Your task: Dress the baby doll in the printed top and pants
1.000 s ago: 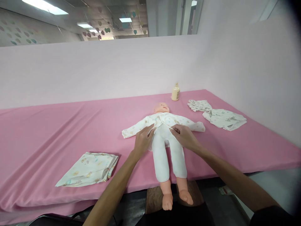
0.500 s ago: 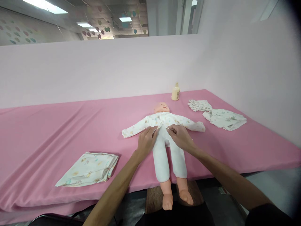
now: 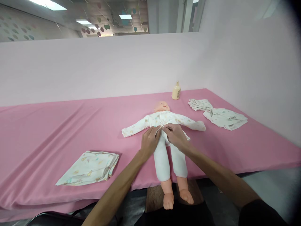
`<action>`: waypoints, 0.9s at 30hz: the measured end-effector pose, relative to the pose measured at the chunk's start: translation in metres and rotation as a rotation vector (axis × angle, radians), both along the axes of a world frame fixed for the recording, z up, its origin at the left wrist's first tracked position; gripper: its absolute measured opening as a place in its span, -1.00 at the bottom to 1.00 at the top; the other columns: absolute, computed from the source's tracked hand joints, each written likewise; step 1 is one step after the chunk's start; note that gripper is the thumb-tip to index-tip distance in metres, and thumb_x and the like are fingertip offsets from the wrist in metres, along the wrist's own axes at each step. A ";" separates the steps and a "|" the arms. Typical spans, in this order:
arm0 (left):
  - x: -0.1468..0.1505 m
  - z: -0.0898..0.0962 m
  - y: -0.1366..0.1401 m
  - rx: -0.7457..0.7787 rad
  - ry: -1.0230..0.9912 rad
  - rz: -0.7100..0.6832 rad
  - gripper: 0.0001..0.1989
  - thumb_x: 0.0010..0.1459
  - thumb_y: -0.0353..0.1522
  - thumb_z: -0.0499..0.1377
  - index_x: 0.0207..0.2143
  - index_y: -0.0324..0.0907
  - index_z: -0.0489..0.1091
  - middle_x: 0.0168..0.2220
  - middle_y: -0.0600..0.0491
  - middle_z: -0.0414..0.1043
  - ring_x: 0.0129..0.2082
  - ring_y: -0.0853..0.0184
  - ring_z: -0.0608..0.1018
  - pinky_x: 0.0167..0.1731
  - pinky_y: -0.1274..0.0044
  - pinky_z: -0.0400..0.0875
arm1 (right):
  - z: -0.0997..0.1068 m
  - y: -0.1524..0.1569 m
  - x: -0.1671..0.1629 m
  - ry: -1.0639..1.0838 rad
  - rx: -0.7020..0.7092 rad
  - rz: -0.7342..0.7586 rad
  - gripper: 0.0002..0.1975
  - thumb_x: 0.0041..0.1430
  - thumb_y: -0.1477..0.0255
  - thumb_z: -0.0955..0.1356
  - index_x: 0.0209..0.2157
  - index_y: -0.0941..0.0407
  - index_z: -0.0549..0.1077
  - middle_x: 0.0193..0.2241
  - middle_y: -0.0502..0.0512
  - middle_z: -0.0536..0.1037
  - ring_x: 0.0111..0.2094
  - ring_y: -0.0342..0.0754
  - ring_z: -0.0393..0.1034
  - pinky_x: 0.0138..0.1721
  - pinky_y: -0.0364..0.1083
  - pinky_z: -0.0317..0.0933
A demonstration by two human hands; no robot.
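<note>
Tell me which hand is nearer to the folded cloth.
Left. The left hand is over the doll, to the right of the folded cloth and farther back; the right hand is there too, but farther right.

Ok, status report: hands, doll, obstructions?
Left hand, right hand close together, pinching at shirt front. Doll face-up, feet beyond pink sheet. Folded cloth off left, not obstructing.

Pink sheet (image 3: 70, 128) lies open behind the folded cloth (image 3: 89, 168) — the doll (image 3: 161, 157) bars rightward passage.
</note>
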State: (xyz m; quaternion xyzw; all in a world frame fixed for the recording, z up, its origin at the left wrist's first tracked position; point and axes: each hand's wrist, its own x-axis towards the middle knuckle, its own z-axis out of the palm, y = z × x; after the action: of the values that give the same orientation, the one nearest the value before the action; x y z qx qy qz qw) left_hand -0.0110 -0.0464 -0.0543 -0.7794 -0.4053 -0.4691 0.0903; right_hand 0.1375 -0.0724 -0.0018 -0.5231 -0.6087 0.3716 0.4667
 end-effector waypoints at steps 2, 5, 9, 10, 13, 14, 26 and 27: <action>0.001 0.000 0.000 -0.021 -0.018 -0.008 -0.80 0.34 -0.41 0.06 -0.11 -0.23 0.46 -0.38 0.03 0.49 -0.40 0.39 0.48 -0.41 0.55 0.32 | -0.001 -0.001 -0.001 0.029 -0.015 0.013 -0.71 0.21 0.24 0.28 -0.51 0.11 0.37 -0.68 -0.13 0.19 -0.61 -0.19 0.03 -0.52 -0.14 -0.02; 0.002 0.001 -0.001 -0.054 -0.049 -0.021 -0.80 0.33 -0.41 0.06 -0.11 -0.24 0.47 -0.37 0.03 0.49 -0.39 0.38 0.48 -0.38 0.54 0.33 | -0.001 -0.003 -0.002 0.044 0.002 0.013 -0.70 0.20 0.25 0.29 -0.54 0.12 0.34 -0.65 -0.11 0.20 -0.59 -0.20 0.03 -0.52 -0.14 -0.03; 0.003 0.004 -0.004 -0.218 -0.148 -0.032 -0.81 0.32 -0.40 0.08 -0.13 -0.20 0.48 -0.31 0.02 0.53 -0.33 0.36 0.51 -0.33 0.52 0.35 | -0.001 -0.007 -0.002 0.056 0.000 0.087 -0.73 0.21 0.31 0.26 -0.54 0.11 0.32 -0.61 -0.11 0.21 -0.56 -0.20 0.03 -0.51 -0.15 -0.05; 0.003 0.006 -0.005 -0.273 -0.182 -0.037 -0.81 0.32 -0.39 0.08 -0.14 -0.19 0.48 -0.28 0.03 0.55 -0.32 0.35 0.52 -0.32 0.52 0.35 | -0.002 -0.008 -0.002 0.053 0.002 0.108 -0.74 0.22 0.32 0.25 -0.53 0.11 0.32 -0.60 -0.10 0.22 -0.55 -0.19 0.04 -0.51 -0.16 -0.04; 0.004 0.012 -0.008 -0.427 -0.299 -0.059 -0.80 0.31 -0.35 0.07 -0.19 -0.15 0.50 -0.24 0.04 0.56 -0.28 0.33 0.54 -0.28 0.50 0.36 | -0.004 -0.009 -0.001 -0.005 0.052 0.101 -0.73 0.26 0.32 0.22 -0.48 0.11 0.38 -0.52 -0.05 0.33 -0.45 -0.15 0.19 -0.39 -0.16 0.11; 0.004 0.014 -0.009 -0.477 -0.345 -0.076 -0.79 0.30 -0.34 0.08 -0.20 -0.15 0.51 -0.24 0.04 0.57 -0.27 0.32 0.55 -0.27 0.50 0.38 | -0.005 -0.009 -0.001 -0.030 0.072 0.085 -0.73 0.27 0.32 0.22 -0.46 0.11 0.41 -0.46 -0.02 0.38 -0.36 -0.13 0.26 -0.29 -0.15 0.16; 0.007 0.027 -0.013 -0.776 -0.699 -0.182 -0.79 0.17 -0.33 0.15 -0.23 -0.24 0.54 -0.22 0.01 0.58 -0.25 0.33 0.57 -0.23 0.53 0.42 | -0.008 -0.009 -0.010 0.024 -0.017 0.035 -0.77 0.26 0.35 0.25 -0.27 0.10 0.53 -0.08 0.14 0.40 -0.04 -0.05 0.32 -0.05 -0.10 0.27; 0.007 0.027 -0.013 -0.784 -0.714 -0.188 -0.79 0.17 -0.32 0.16 -0.24 -0.24 0.54 -0.22 0.01 0.58 -0.25 0.33 0.57 -0.23 0.53 0.43 | -0.007 -0.009 -0.010 0.035 -0.033 0.033 -0.77 0.25 0.36 0.26 -0.33 0.11 0.52 -0.10 0.14 0.42 -0.05 -0.05 0.33 -0.09 -0.11 0.28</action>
State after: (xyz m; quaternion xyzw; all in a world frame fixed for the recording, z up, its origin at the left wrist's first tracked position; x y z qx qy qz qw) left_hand -0.0043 -0.0595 -0.0276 -0.5797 -0.4842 -0.5245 -0.3930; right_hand 0.1275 -0.0814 -0.0089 -0.5142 -0.6027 0.3982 0.4623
